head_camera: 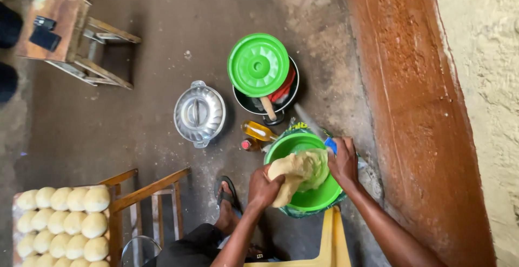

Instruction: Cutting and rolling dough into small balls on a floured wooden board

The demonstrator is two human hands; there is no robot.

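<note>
- Big lump of pale dough (296, 175) half lifted out of the green bowl (319, 199), draped over the near rim, still one ragged mass, not portioned.
- Left hand (263, 187) clenched into the lower end of that dough, fingers dug in.
- Right hand (343, 161) pressed on the far side of the lump by the bowl's rim; looks like grasping too, but fingertips hidden, so can't tell for sure.
- Bowl sitting on the ground between the feet, just in front of a yellow stool (324, 245).
- Done so far, judging by the tray (16, 229) at lower left: rows of round dough balls (65, 221) already shaped and lined up, pretty much filling the visible part.
- Left to do, probably: this whole remaining lump needs working and splitting up.
- Oil bottle (258, 131) lying just beside the bowl, small red-capped thing next to it.
- Further out: dark pot with a green lid (258, 64) tilted over it, wooden handle poking out; metal pot lid (199, 114) on the floor.
- Wooden stool (70, 29) way off at top left, reddish wall (416, 110) on the right.
</note>
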